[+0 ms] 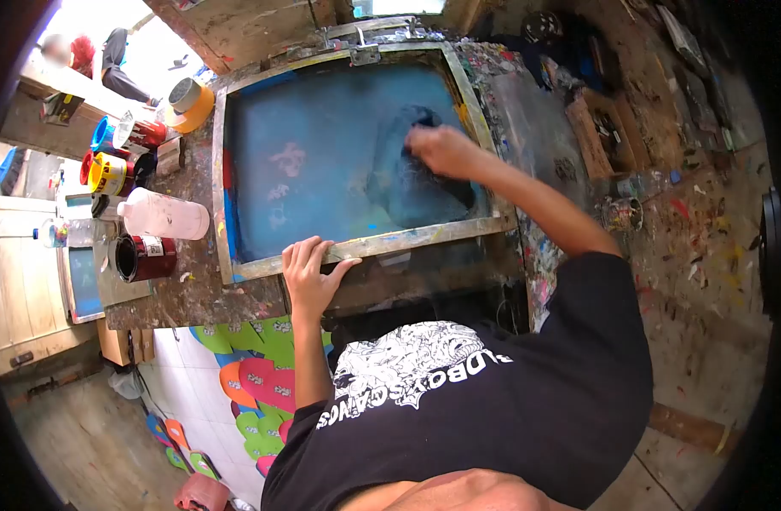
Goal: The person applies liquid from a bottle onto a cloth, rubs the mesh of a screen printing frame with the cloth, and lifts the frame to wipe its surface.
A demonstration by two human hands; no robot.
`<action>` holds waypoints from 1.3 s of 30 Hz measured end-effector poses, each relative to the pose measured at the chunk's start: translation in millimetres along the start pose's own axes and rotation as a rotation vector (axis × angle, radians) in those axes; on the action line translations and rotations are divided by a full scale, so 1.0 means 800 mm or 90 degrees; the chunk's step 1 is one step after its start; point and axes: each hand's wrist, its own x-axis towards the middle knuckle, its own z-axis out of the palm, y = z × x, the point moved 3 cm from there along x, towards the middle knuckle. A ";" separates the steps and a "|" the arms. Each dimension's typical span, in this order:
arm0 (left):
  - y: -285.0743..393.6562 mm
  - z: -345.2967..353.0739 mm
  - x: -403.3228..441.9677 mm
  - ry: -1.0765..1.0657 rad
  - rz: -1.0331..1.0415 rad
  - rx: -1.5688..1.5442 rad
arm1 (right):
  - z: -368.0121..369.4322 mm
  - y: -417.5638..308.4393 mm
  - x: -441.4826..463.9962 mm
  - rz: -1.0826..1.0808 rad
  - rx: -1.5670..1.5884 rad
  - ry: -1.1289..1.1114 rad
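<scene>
A screen printing frame [375, 247] with wooden sides and blue mesh [314, 153] lies on the worktable in front of me. My left hand [307, 277] grips its near edge, fingers over the wood and thumb stretched along it. On the right part of the mesh, my right hand [446, 152] is closed on a dark rag [417, 116], pressed to the surface and slightly blurred. Around the rag the mesh looks darker. Pale, pinkish patches show left of centre. A metal hinge clamp [365, 54] holds the far side.
Left of the frame stand a white plastic bottle [164, 213], an open dark paint can [145, 257], a yellow paint can [109, 175] and an orange tub [190, 106]. Colourful sole-shaped pieces [267, 383] lie below. A cardboard box [608, 132] sits right. Another person [109, 64] is far left.
</scene>
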 end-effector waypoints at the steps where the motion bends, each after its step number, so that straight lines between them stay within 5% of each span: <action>1: -0.001 0.001 -0.002 -0.007 0.001 -0.005 | 0.008 0.036 0.013 0.070 -0.101 -0.056; 2: -0.003 0.002 -0.001 0.000 0.011 0.000 | -0.009 0.048 0.021 0.102 -0.023 0.092; 5: -0.003 0.001 -0.002 0.023 0.013 0.012 | 0.001 -0.028 0.036 0.073 0.027 -0.020; 7: -0.004 0.003 -0.004 -0.002 -0.008 -0.020 | -0.006 -0.109 0.031 -0.092 0.245 -0.240; 9: -0.004 0.003 -0.006 -0.008 0.000 -0.015 | 0.003 -0.094 0.029 -0.273 0.295 -0.107; 12: -0.002 0.003 -0.004 0.003 -0.012 -0.006 | -0.014 -0.021 0.059 -0.027 0.087 -0.078; 13: 0.000 0.001 -0.005 -0.002 -0.013 -0.013 | -0.013 -0.032 0.056 -0.033 0.092 -0.080; 16: -0.004 0.002 -0.001 -0.004 -0.006 -0.007 | -0.019 -0.104 0.023 -0.108 0.320 -0.435; 19: -0.007 0.007 -0.007 -0.025 0.000 0.004 | -0.027 -0.077 -0.017 -0.272 0.302 -0.331; 23: -0.009 0.011 -0.008 -0.026 -0.004 0.001 | -0.047 -0.028 -0.068 -0.188 0.030 -0.443; 25: -0.010 0.009 -0.004 -0.031 0.008 -0.001 | -0.077 -0.049 -0.095 -0.248 0.142 -0.369; 29: -0.008 0.011 -0.006 -0.035 -0.009 -0.018 | -0.084 -0.006 -0.066 -0.056 0.084 -0.360; 31: -0.012 0.011 -0.007 -0.029 -0.011 -0.010 | -0.092 -0.016 -0.042 0.026 0.243 -0.286; 33: -0.009 0.011 -0.008 -0.021 -0.018 0.002 | -0.078 -0.016 -0.025 0.279 0.703 -0.115; 39: -0.013 0.024 -0.016 -0.019 -0.034 -0.009 | -0.046 -0.072 -0.001 0.337 0.752 -0.013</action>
